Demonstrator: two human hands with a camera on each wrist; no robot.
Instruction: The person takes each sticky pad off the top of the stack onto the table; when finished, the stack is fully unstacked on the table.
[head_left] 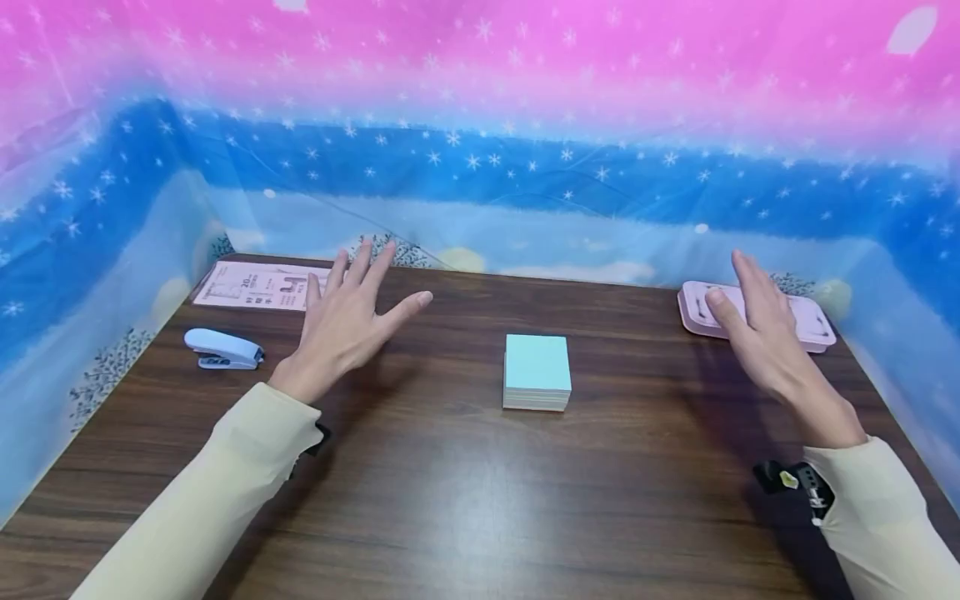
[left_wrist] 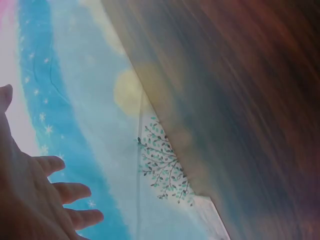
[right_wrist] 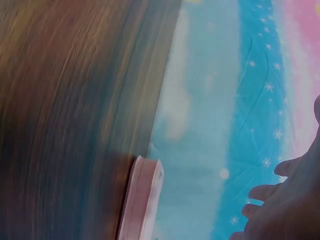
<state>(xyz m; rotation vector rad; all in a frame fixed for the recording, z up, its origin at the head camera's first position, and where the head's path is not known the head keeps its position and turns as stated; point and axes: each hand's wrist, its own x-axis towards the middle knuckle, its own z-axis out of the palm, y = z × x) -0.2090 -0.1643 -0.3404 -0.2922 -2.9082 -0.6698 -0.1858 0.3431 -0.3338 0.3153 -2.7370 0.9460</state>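
Observation:
My left hand (head_left: 347,321) hovers over the left part of the table with fingers spread and thumb out, holding nothing. Beneath its fingertips, in the head view, lie pink printed paper sheets (head_left: 255,286), partly covered by the hand. Left of that wrist sits a pale blue stapler (head_left: 223,348). My right hand (head_left: 768,333) is held up at the right, fingers straight and nothing in it. It overlaps a pink flat case (head_left: 810,323) with rounded corners, whose side (right_wrist: 140,200) shows in the right wrist view. Between the hands stands a square stack of mint-green sticky notes (head_left: 537,367).
The dark wood-grain table (head_left: 450,500) is bordered on the back and both sides by a hanging cloth (head_left: 525,167), pink and blue with snowflakes. Black straps with small devices (head_left: 795,483) circle the wrists at the cream sleeves (head_left: 870,492).

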